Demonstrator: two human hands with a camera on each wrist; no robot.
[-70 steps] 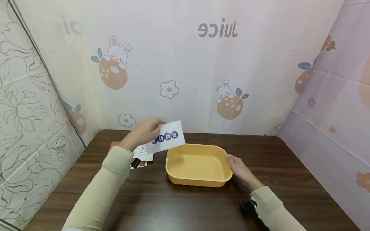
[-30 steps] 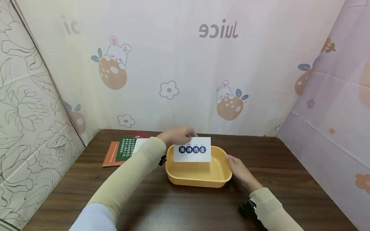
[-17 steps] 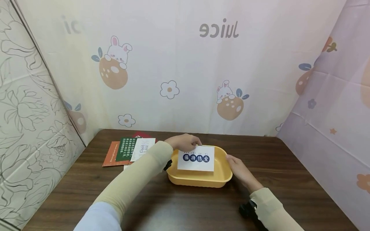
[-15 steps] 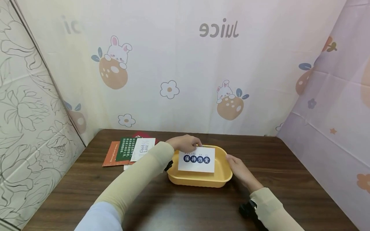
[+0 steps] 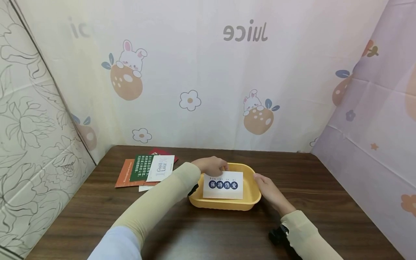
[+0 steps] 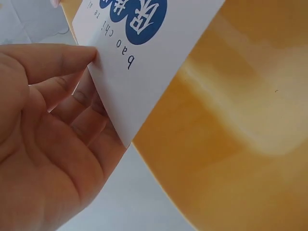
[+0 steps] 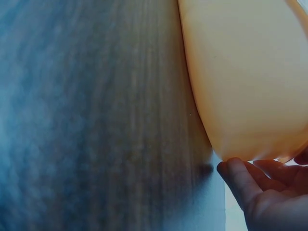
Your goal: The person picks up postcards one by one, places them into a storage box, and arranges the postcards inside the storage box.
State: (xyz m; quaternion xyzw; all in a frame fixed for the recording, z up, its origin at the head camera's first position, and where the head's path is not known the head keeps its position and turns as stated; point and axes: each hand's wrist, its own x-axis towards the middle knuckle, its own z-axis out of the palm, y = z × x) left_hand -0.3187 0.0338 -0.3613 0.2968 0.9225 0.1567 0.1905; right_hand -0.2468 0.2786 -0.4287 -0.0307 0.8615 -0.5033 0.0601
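A white card (image 5: 223,186) with blue circles and Chinese characters lies low inside the yellow plastic basin (image 5: 249,184). My left hand (image 5: 212,166) pinches its far left corner; in the left wrist view the thumb of that hand (image 6: 53,120) is on the printed face and the other fingers are behind. At the basin's right end, my right hand (image 5: 269,189) holds the rim. Fingers of the right hand (image 7: 269,187) press against the basin's outer wall (image 7: 245,82) in the right wrist view, where the thumb is mostly cut off.
Left of the basin, several cards overlap on the dark wooden table (image 5: 201,234): an orange card (image 5: 125,177), a green card (image 5: 139,168), a white "Good Luck" card (image 5: 161,168) and a red one partly covered. A patterned curtain (image 5: 208,72) rises behind the table's back edge.
My left hand has carried the white card rightward from over the card pile, then lowered it into the basin. My right hand has stayed at the basin's right end.
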